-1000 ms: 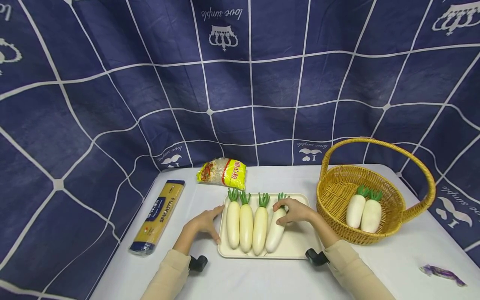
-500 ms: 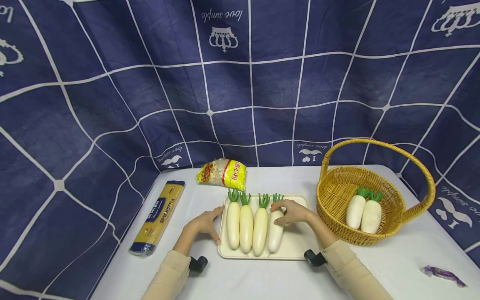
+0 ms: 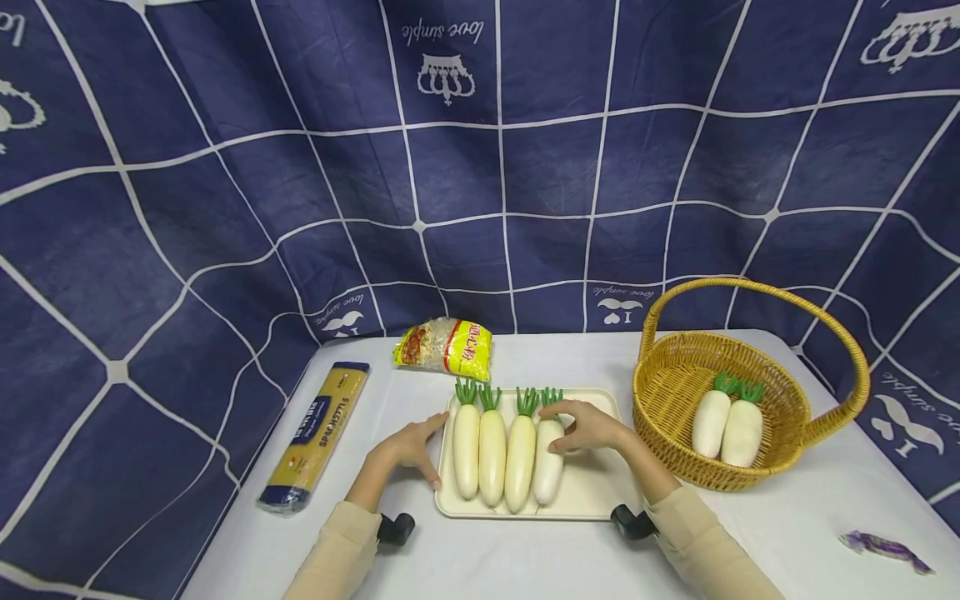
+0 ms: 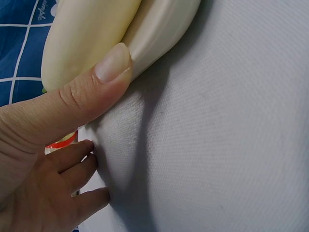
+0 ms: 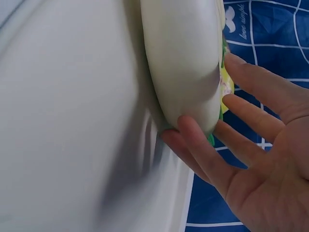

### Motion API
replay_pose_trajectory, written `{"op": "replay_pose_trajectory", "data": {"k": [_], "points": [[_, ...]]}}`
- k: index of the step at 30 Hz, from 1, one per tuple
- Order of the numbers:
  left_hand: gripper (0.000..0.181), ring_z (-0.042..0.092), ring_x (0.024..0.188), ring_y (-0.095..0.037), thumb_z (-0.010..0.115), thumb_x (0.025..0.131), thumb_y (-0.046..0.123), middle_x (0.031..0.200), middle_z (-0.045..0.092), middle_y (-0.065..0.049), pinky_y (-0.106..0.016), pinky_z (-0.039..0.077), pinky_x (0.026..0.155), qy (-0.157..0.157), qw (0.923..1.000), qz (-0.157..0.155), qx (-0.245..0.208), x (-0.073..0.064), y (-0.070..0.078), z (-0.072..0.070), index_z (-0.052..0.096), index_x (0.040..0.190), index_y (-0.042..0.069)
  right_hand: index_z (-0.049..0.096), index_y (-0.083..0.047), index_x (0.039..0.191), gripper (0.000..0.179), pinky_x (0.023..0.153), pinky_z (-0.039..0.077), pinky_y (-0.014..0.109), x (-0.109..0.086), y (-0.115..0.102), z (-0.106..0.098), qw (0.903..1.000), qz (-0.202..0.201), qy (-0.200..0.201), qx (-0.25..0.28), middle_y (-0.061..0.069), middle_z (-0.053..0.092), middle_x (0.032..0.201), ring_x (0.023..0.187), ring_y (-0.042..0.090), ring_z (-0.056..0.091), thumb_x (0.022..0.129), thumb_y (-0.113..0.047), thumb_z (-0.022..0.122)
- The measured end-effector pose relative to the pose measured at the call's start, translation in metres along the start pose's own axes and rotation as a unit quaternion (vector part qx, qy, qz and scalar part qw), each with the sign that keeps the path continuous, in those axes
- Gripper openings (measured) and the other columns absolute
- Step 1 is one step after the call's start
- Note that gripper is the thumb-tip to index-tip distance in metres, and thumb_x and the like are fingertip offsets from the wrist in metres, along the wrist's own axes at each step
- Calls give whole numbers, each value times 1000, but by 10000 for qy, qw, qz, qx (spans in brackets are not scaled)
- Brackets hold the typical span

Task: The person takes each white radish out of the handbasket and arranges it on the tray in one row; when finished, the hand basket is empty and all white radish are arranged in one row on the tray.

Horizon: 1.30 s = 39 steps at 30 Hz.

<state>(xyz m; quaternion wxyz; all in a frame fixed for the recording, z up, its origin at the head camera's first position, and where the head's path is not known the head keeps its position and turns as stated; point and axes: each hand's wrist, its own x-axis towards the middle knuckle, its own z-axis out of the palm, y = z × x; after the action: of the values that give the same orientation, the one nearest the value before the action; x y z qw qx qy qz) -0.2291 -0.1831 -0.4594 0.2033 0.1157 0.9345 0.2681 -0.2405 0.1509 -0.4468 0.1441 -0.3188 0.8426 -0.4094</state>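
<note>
Several white radishes with green tops lie side by side on a cream tray (image 3: 596, 487). My right hand (image 3: 594, 425) is at the upper part of the rightmost radish (image 3: 549, 479). In the right wrist view, its fingers are extended, with fingertips touching or very near that radish (image 5: 183, 58). My left hand (image 3: 408, 443) is at the tray's left edge, beside the leftmost radish (image 3: 467, 450). Its thumb (image 4: 104, 77) lies against the tray rim (image 4: 164, 36) in the left wrist view, and its other fingers are spread outside the tray.
On the right stands a wicker basket (image 3: 667, 425) with a tall handle, holding two shorter radishes (image 3: 726, 425). A spaghetti pack (image 3: 318, 433) lies on the left. Behind the tray is a yellow food bag (image 3: 446, 346). A small purple item (image 3: 885, 548) lies front right.
The right hand and the rightmost radish have shifted slightly left; the radish has gone from slanted to nearly parallel with its neighbours. The left hand has stayed in place.
</note>
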Motion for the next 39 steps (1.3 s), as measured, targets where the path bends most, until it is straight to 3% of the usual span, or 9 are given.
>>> {"op": "replay_pose_trajectory", "data": {"k": [7, 14, 22, 28, 35, 39], "points": [[119, 28, 138, -37, 92, 44, 13, 150, 30, -20, -50, 24, 113, -5, 10000, 14, 17, 0, -1, 0, 31, 146, 3, 55, 11, 121, 58, 72, 56, 25, 0, -3, 4, 9997, -91, -173, -162, 36, 41, 134, 81, 27, 65, 71, -9, 78], [119, 28, 138, -37, 92, 45, 13, 150, 29, -20, -50, 24, 113, -6, 10000, 42, 19, 1, -2, 1, 31, 146, 3, 51, 15, 123, 61, 87, 54, 44, 5, -5, 5, 9992, -255, -194, -220, 37, 40, 134, 106, 45, 57, 71, -5, 76], [119, 27, 138, -37, 92, 44, 12, 150, 30, -21, -51, 24, 113, -20, 10000, 0, -14, 0, -2, 0, 31, 146, 3, 48, 15, 125, 62, 87, 54, 43, 2, -4, 3, 9990, -311, -169, -264, 35, 44, 133, 117, 47, 49, 75, -10, 75], [120, 27, 138, -37, 92, 44, 14, 150, 29, -20, -50, 24, 113, -23, 10000, 2, 31, 1, -2, 0, 31, 146, 3, 47, 14, 127, 64, 87, 53, 47, -3, -9, -6, 9988, -291, -64, -383, 33, 45, 133, 115, 48, 50, 77, -13, 75], [120, 27, 138, -37, 93, 44, 14, 150, 29, -20, -50, 24, 113, -28, 10000, -13, 12, 2, -1, 0, 31, 146, 3, 49, 11, 127, 59, 73, 58, 34, -15, -21, -34, 9962, 65, 148, -857, 34, 51, 124, 87, 38, 66, 80, -16, 72], [120, 27, 138, -37, 92, 43, 13, 150, 30, -20, -50, 24, 113, -18, 10000, -28, -9, 2, -1, 0, 32, 146, 3, 49, 11, 125, 55, 71, 58, 34, -25, -24, -55, 9949, 174, 380, -923, 34, 56, 116, 83, 33, 67, 82, -15, 71]]}}
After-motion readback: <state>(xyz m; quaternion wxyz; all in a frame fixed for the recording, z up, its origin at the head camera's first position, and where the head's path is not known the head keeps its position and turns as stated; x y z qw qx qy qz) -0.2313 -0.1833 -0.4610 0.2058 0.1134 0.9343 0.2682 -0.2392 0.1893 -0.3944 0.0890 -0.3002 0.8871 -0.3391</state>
